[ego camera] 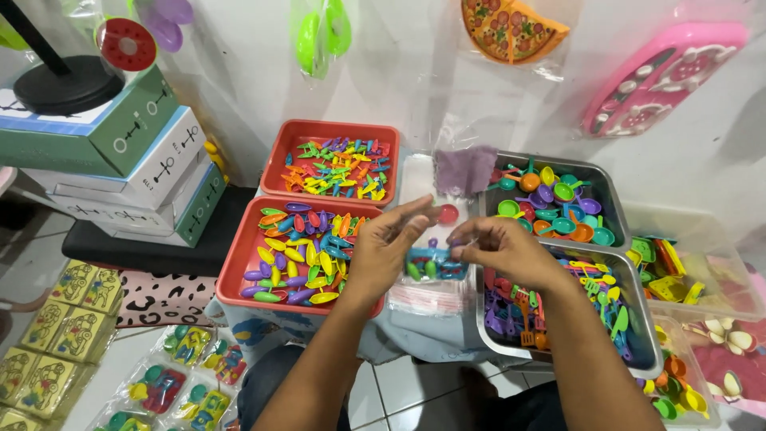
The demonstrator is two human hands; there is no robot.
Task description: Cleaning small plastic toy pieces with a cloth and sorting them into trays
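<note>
On the tiled floor point(375, 399), at the lower left, lie sealed packets of small toys point(179, 375) and yellow printed packets point(56, 319). Above them the two forearms reach forward. The left hand point(383, 247) and the right hand point(503, 251) meet over a clear plastic bag point(435, 271) that already has a few small coloured pieces inside. The fingers of both hands are pinched closed on the upper edge of this bag, and the left fingers point(423, 209) are just beside a small red round piece point(448, 213); I cannot tell if they touch it. Under the left hand is a red tray of coloured toy spoons point(299, 251). Under the right arm is a metal tray of mixed utensils point(574, 311). Farther away stand a second red tray point(335, 164) with small coloured pieces and a metal tray of toy pans point(554, 199). At the far left are stacked boxes point(136, 160).
</note>
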